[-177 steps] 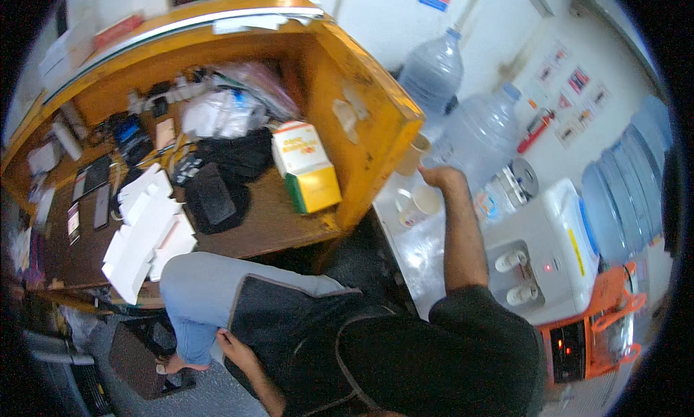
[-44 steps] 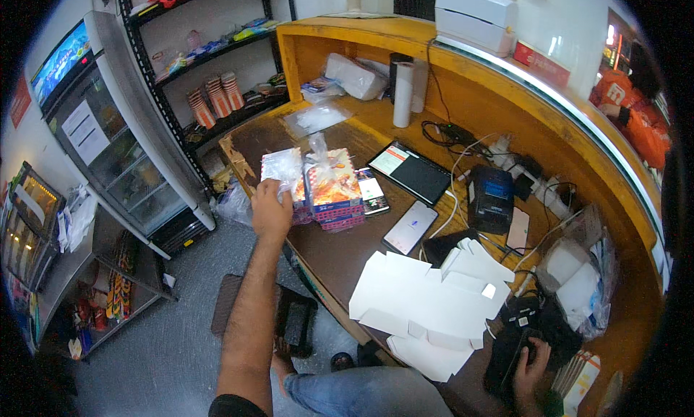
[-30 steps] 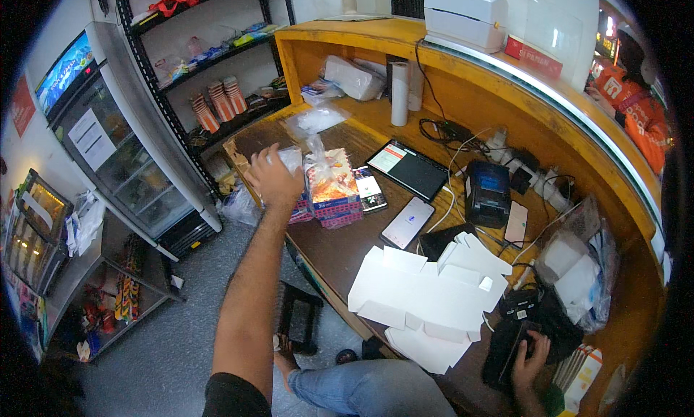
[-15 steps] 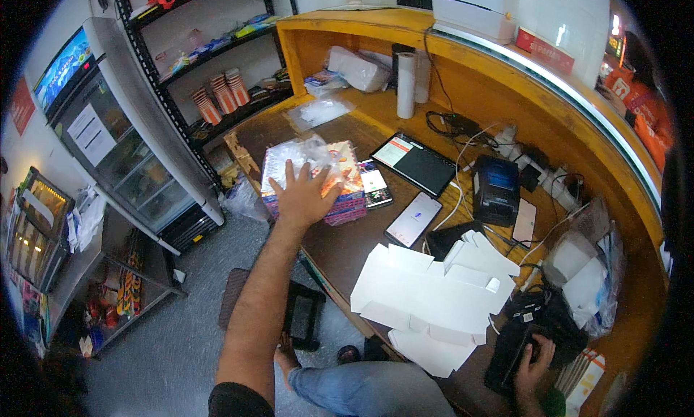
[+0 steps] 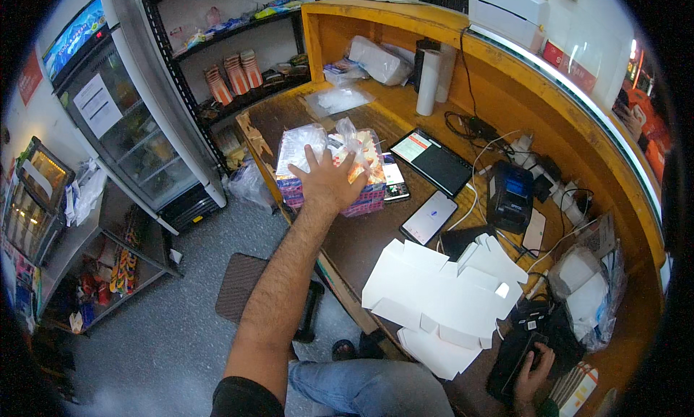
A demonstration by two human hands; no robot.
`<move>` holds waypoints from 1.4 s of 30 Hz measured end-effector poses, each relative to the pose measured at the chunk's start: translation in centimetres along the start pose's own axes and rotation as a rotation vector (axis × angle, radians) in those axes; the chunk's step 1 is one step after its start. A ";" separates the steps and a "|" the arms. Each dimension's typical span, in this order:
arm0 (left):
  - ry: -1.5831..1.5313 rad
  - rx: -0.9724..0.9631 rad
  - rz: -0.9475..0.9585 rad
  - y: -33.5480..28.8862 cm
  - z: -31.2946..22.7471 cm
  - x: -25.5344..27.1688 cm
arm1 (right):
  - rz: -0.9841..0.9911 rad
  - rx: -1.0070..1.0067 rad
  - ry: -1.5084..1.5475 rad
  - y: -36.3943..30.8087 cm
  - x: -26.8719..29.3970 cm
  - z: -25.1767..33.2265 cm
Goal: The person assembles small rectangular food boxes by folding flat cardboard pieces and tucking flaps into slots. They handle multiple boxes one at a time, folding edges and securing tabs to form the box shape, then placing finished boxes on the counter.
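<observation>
Left hand laid over plastic-bagged boxes at the left end of a desk.

The boxes point(image 5: 372, 173) sit on the desk point(image 5: 358, 247) near its front edge, bag neck point(image 5: 349, 134) bunched upward, perhaps to leave something to lift by. The left hand point(image 5: 329, 184) is spread, back upward, fingers fanned across the top, seemingly to steady or feel them; whether it presses cannot be told. Just right lie a lit phone point(image 5: 395, 177) and a tablet point(image 5: 442, 173), screens up, likely for easy reading. Nearer are flat white card sheets point(image 5: 441, 290). The right hand point(image 5: 532, 373) rests with bent fingers on a dark phone-like slab point(image 5: 517, 368); whether it grips cannot be told.
</observation>
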State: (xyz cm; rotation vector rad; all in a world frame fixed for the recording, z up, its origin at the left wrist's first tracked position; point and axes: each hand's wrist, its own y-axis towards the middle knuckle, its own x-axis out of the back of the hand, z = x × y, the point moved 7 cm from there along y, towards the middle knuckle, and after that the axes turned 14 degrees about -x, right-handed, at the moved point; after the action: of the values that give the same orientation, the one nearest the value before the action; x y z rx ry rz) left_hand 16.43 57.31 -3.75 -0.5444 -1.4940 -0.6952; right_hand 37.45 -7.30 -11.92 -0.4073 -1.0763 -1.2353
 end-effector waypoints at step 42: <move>-1.402 -0.737 -0.911 -48.2 6.4 31.7 | -0.063 0.148 0.130 0.8 0.1 -0.4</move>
State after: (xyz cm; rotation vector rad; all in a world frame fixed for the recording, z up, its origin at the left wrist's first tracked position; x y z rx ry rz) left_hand -23.86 25.60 23.51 -1.0105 -2.8630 -1.8322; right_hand 38.36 -7.43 -11.81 -0.1787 -1.0677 -1.2117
